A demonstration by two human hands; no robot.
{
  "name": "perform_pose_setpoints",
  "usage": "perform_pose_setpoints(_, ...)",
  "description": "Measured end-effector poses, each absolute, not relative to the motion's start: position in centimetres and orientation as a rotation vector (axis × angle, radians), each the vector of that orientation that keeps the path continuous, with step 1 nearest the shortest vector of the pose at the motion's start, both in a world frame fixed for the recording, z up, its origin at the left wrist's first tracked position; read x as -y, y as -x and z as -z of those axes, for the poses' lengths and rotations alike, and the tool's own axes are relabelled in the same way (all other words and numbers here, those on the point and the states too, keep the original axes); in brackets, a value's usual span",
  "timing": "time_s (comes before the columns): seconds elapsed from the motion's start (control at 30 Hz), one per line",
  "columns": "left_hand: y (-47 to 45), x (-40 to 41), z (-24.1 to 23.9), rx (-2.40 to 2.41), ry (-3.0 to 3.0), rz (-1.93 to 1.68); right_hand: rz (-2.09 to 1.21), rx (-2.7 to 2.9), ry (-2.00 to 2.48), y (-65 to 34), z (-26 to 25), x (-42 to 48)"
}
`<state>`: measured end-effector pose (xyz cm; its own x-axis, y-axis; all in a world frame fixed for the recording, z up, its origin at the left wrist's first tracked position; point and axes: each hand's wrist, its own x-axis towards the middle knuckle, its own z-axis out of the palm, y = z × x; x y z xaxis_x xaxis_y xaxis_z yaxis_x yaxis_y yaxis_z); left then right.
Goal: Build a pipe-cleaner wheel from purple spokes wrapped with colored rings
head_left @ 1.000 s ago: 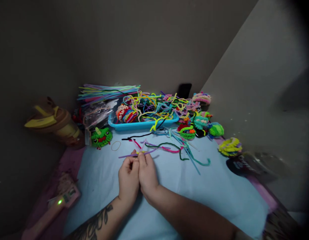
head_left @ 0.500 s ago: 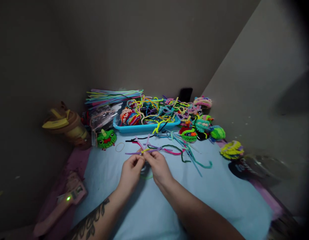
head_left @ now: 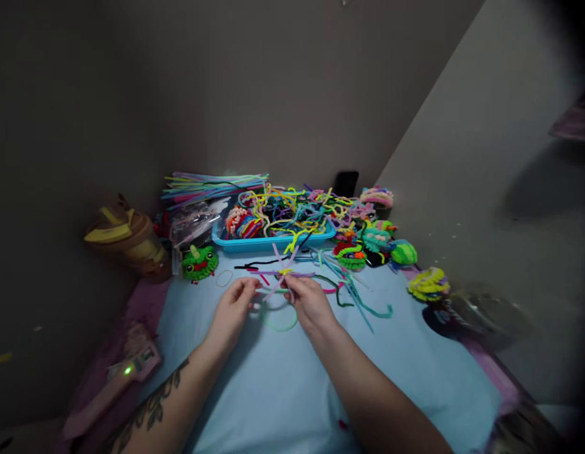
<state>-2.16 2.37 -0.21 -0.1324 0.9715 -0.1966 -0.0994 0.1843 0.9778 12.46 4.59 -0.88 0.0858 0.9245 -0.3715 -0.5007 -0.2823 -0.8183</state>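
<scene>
My right hand [head_left: 311, 304] pinches a star of crossed lavender pipe cleaners [head_left: 276, 253], bound at the centre with a yellow piece [head_left: 285, 272]. Its arms spread outward above the table, one slanting down toward my left hand [head_left: 236, 306]. The fingers of my left hand are drawn together beside the star, and whatever they hold, if anything, cannot be made out. Below both hands, a pale green ring [head_left: 279, 329] shows against the blue cloth. Loose pipe cleaners [head_left: 353, 293] in teal, dark green and pink lie just beyond my right hand.
A blue tray [head_left: 273, 246] heaped with pipe-cleaner pieces stands at the back, beside a bundle of straight ones [head_left: 217, 183]. Fuzzy figures, including a green one [head_left: 199, 263], sit on both sides. A brown cup [head_left: 136, 243] and a pink glue gun [head_left: 127, 378] are at left.
My hands have parted, the left moving left and the right slightly right with the lavender star. The star and the green ring are now more exposed. The view has shifted slightly.
</scene>
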Motion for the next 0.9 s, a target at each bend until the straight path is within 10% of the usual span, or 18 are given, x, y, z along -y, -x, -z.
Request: perform_pose_setpoints(0.9, 2.0, -1.8, 0.2, -1.162, -1.073, -1.055, -1.415, 1.029, 1.060, -12.4, -0.1, -3.5)
